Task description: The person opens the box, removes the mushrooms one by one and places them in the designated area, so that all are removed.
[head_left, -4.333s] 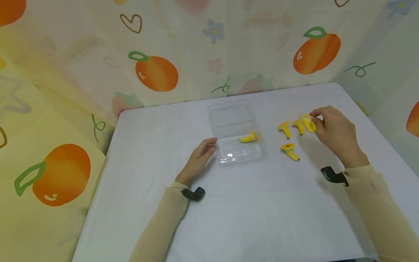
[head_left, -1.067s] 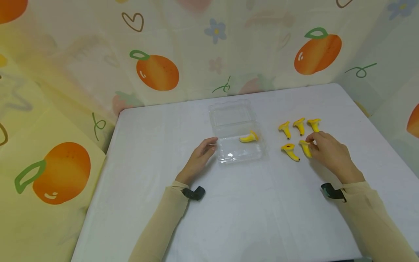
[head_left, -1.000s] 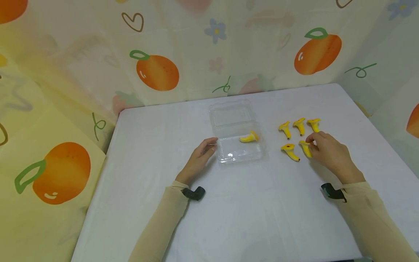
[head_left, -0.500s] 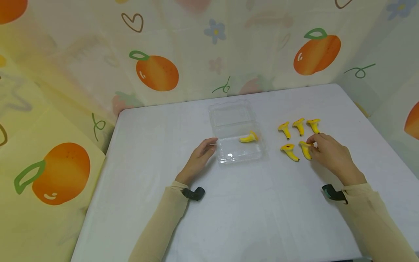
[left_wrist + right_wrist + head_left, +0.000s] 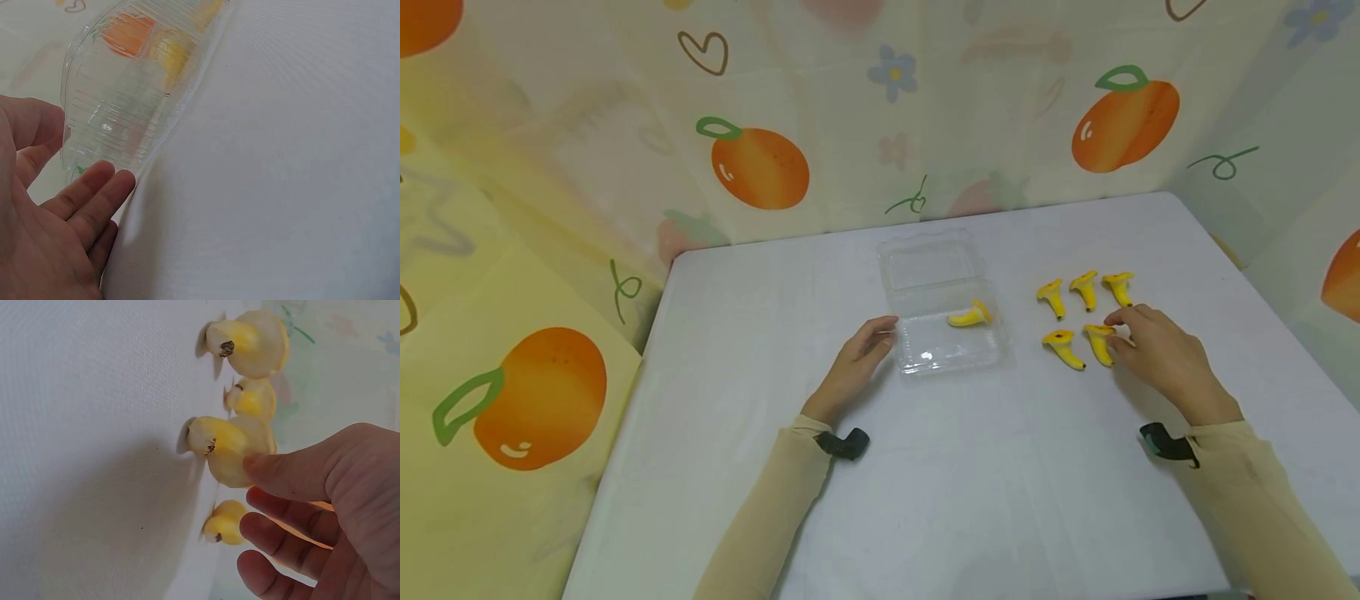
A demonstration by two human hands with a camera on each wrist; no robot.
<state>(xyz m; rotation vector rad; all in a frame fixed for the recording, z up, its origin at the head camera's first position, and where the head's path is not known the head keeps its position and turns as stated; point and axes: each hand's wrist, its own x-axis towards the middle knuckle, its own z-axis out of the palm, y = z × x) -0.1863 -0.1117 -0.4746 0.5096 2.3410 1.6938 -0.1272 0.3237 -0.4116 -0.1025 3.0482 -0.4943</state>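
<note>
Near the front of the group on the right lies a yellow trumpet-shaped mushroom. My right hand is at its cap, thumb and index finger parted on either side of the cap's edge. In the right wrist view the thumb tip overlaps the cap; whether it touches is hard to tell. A second mushroom lies just left of it, and three more form a row behind, including the middle mushroom. My left hand rests its loosely bent fingers against the left side of a clear plastic clamshell box.
The clamshell's lid lies folded back toward the wall. Inside the box lies one mushroom on its side. A white cloth covers the table. A fruit-patterned curtain hangs behind and beside it.
My right hand has come forward from the back row, leaving a mushroom there and another in the front row. Its thumb and index finger have since parted slightly. The left hand stays put.
</note>
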